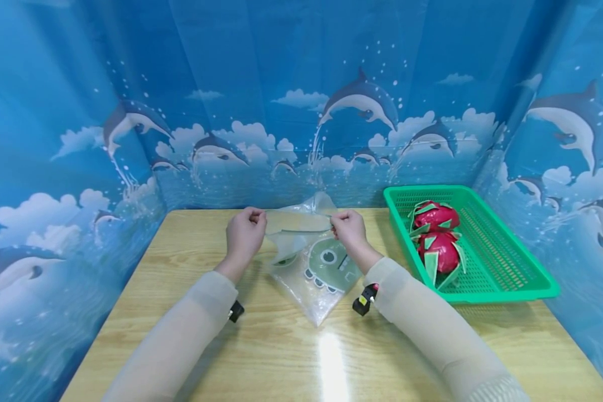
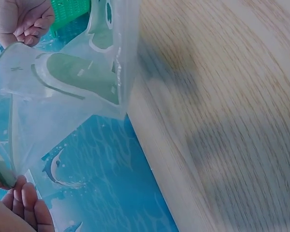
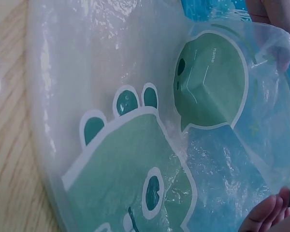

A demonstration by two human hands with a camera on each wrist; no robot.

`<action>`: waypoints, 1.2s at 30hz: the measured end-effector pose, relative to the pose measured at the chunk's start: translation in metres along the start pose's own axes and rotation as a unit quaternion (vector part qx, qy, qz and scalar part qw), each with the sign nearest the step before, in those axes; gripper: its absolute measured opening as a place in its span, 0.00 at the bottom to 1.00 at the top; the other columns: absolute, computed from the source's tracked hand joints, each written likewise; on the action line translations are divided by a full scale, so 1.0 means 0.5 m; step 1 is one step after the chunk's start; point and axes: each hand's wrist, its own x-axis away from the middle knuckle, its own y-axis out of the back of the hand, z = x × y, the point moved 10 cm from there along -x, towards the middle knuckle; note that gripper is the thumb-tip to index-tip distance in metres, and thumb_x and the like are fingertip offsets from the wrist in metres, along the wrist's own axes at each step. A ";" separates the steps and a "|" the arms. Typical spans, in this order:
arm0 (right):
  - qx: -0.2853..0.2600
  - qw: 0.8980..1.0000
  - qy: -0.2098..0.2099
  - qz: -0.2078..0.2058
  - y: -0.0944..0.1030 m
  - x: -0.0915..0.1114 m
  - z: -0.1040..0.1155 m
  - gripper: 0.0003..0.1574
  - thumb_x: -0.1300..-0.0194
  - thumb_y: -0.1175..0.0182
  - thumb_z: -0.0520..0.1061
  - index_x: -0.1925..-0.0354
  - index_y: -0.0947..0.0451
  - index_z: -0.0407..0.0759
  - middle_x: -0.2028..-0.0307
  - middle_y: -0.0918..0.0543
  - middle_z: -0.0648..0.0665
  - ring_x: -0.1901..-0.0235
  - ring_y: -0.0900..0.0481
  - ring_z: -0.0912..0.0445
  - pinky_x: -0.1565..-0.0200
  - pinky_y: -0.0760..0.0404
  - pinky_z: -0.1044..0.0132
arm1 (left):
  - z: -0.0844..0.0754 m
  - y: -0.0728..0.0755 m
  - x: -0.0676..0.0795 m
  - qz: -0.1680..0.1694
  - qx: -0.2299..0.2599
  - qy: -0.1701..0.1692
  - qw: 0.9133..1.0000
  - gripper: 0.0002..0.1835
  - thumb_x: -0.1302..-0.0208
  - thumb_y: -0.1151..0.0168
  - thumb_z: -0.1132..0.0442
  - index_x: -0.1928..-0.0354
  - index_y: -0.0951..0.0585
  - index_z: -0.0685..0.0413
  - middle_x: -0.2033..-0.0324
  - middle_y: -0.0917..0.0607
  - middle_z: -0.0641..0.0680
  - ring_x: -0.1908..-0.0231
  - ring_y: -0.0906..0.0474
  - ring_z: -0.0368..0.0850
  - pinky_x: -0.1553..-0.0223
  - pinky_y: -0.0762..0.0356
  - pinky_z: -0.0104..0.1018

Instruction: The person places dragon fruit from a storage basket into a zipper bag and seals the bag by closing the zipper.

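A clear plastic zip bag (image 1: pixel 301 279) with a green cartoon dinosaur print is held up over the table by its mouth, which gapes between the two hands. My left hand (image 1: pixel 246 231) pinches one end of the bag's edge between thumb and fingers. At the opposite end, my right hand (image 1: pixel 350 230) pinches the same edge. Both pinches also show in the left wrist view, the left hand (image 2: pixel 26 208) low and the right hand (image 2: pixel 26 19) at the top. The bag's lower corner hangs toward the near side of the table.
A green plastic basket (image 1: pixel 502 234) stands at the table's right, holding two red dragon fruits (image 1: pixel 434 216) with green scales. Blue curtains (image 1: pixel 281 67) printed with dolphins enclose the back and sides of the wooden table (image 1: pixel 181 268).
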 end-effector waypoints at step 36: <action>0.049 0.998 0.026 -0.031 0.028 -0.002 0.011 0.03 0.35 0.42 0.39 0.63 0.28 0.41 0.76 0.25 0.47 0.79 0.28 0.57 0.76 0.28 0.65 | 0.011 0.014 0.008 -0.011 -0.049 -0.033 0.998 0.10 0.28 0.43 0.61 0.59 0.15 0.58 0.72 0.18 0.53 0.71 0.21 0.48 0.64 0.23 0.45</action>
